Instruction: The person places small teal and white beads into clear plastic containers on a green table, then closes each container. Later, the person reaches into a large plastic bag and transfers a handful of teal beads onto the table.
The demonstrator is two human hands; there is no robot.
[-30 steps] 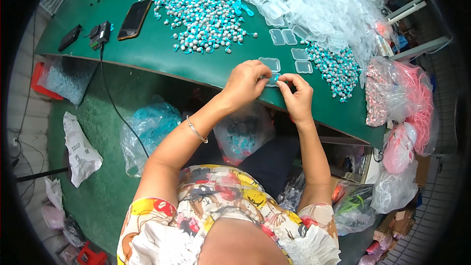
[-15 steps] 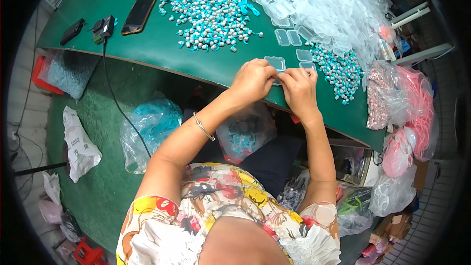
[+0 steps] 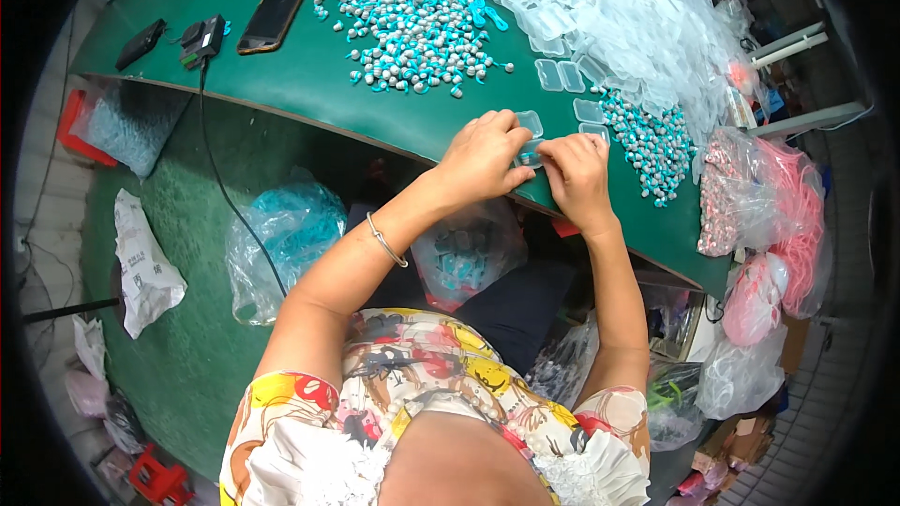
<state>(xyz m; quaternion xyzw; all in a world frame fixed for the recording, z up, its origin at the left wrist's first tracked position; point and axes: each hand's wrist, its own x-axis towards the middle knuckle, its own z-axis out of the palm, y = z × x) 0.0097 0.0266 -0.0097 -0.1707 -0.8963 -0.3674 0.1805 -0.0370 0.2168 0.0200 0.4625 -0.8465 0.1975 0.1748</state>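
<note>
A small clear plastic box [image 3: 536,166] lies open at the table's near edge, its lid [image 3: 532,122] folded back on the far side. Something blue shows inside it. My left hand [image 3: 483,156] grips the box from the left, fingers bent over its side and thumb near the front. At the box's right edge is my right hand [image 3: 578,180], with thumb and fingertips pressed together. Whatever they pinch is hidden. Just right of the box, another open clear box [image 3: 589,111] lies beside a pile of small grey-and-blue pieces [image 3: 656,145].
A larger heap of grey-and-blue pieces [image 3: 412,37] spreads left of a mound of clear boxes [image 3: 609,14]. A phone [image 3: 273,17] and a small cabled device [image 3: 202,41] lie on the green table [image 3: 375,122]. Bags of pink cord [image 3: 792,206] hang at the right edge.
My hands have moved slightly apart, and the box with blue in it now shows between them. My left thumb has dropped toward the box's front. The whole view has shifted slightly.
</note>
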